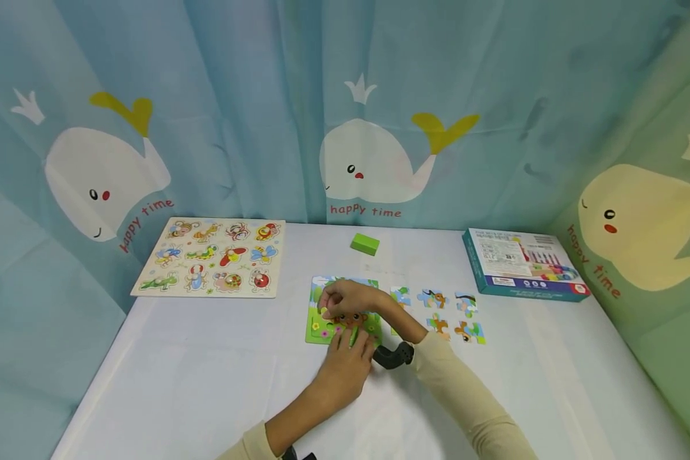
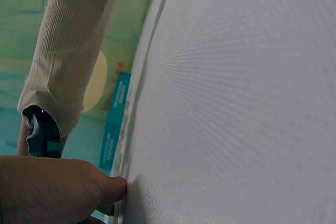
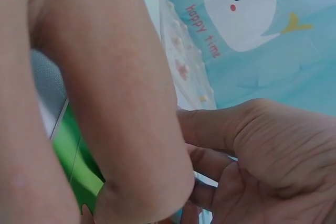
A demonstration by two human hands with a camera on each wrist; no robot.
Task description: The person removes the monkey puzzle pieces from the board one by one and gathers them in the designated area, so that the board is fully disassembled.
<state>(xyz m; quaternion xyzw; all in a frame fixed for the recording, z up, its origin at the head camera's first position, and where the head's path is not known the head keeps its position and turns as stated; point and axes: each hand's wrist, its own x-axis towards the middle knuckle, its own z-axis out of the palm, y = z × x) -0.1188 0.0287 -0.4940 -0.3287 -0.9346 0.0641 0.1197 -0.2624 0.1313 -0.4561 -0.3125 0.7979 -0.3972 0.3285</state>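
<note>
A green-bordered jigsaw board (image 1: 314,335) with a brown monkey's face lies flat at the table's middle. My right hand (image 1: 351,298) reaches over it from the right, thumb and fingers bent together in a pinch on a puzzle piece near the board's left side; the fingers hide most of that piece. Below, my left hand (image 1: 345,370) rests its extended fingers on the board's lower part. The left wrist view shows the left thumb (image 2: 113,188) low beside the board's edge. In the right wrist view, close fingers block much of the board (image 3: 84,169).
Loose jigsaw pieces (image 1: 434,298) lie right of the board. A wooden insect peg puzzle (image 1: 209,259) is at back left, a green block (image 1: 365,244) behind the board, and a teal-edged box (image 1: 523,265) at back right. A whale-printed curtain (image 1: 253,115) surrounds the table.
</note>
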